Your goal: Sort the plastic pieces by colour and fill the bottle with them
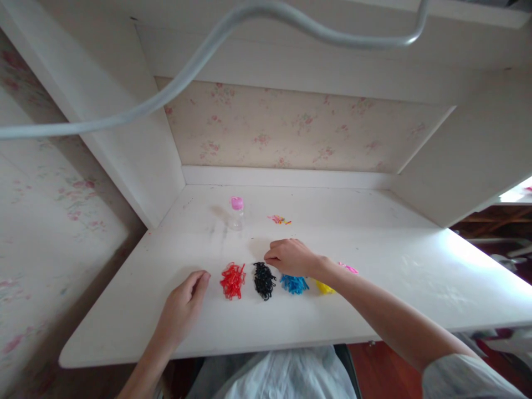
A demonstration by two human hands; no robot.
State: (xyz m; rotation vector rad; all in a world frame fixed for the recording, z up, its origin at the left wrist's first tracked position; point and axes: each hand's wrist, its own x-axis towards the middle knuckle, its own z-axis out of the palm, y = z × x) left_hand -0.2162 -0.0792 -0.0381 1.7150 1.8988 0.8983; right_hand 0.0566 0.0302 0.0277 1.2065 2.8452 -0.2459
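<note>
Small looped pieces, perhaps rubber bands, lie in separate colour piles on the white desk. My right hand (291, 257) reaches in with fingers pinched at the top of the black pile (264, 281); anything between the fingertips is too small to make out. Below that hand sits the blue pile (295, 285), and my forearm partly covers the yellow pile (324, 287) and some pink pieces (348, 267). My left hand (185, 302) rests on the desk with curled fingers, left of the red pile (233, 281) and apart from it. Nothing shows in it.
A clear bottle (236, 220) with a pink cap stands farther back on the desk (233, 327). To its right lies a little group of mixed pink, yellow and orange pieces (279, 219). White side panels enclose the desk, and a pale curved bar (183, 83) crosses overhead.
</note>
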